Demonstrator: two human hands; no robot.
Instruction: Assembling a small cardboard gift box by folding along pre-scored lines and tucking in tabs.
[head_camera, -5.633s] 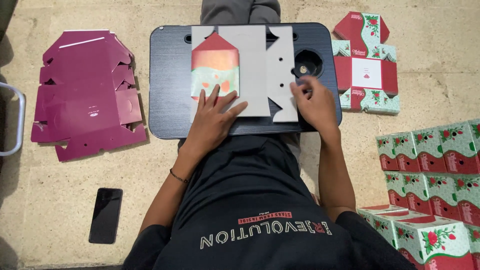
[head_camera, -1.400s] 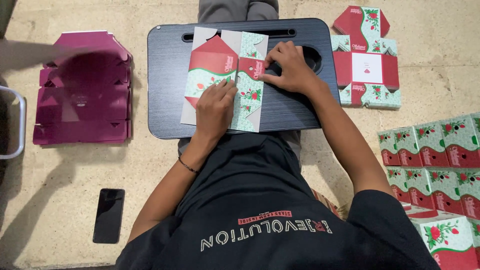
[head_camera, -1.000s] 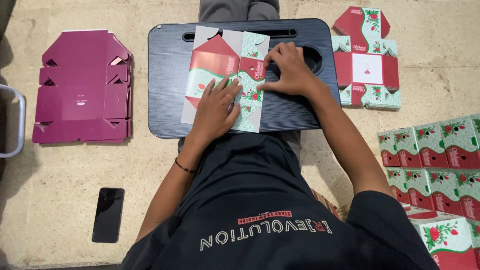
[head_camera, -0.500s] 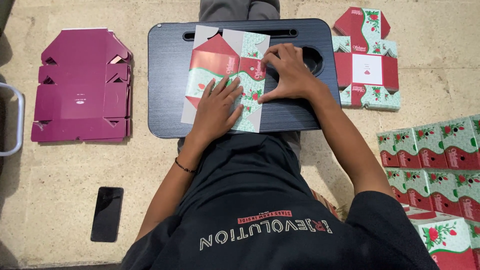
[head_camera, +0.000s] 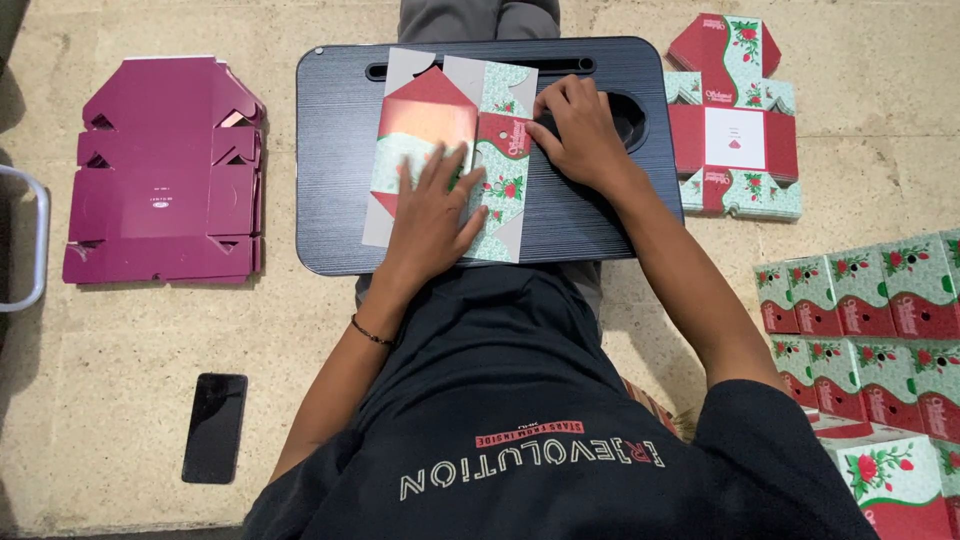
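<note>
The left hand (head_camera: 432, 210) lies flat, fingers spread, pressing down on the partly folded red-and-green flower-printed carton blank (head_camera: 450, 160), which rests on the dark tabletop (head_camera: 335, 150) across the person's lap. The right hand (head_camera: 578, 130), fingers bent and close together, presses on the blank's right edge beside the oval recess in the tabletop. Farther out on the floor (head_camera: 300, 340) lie a black phone (head_camera: 214, 427) at near left, a stack of flat magenta blanks (head_camera: 160, 170) at left, made-up printed boxes (head_camera: 870, 300) at right and a flat printed blank (head_camera: 735, 120) at far right.
</note>
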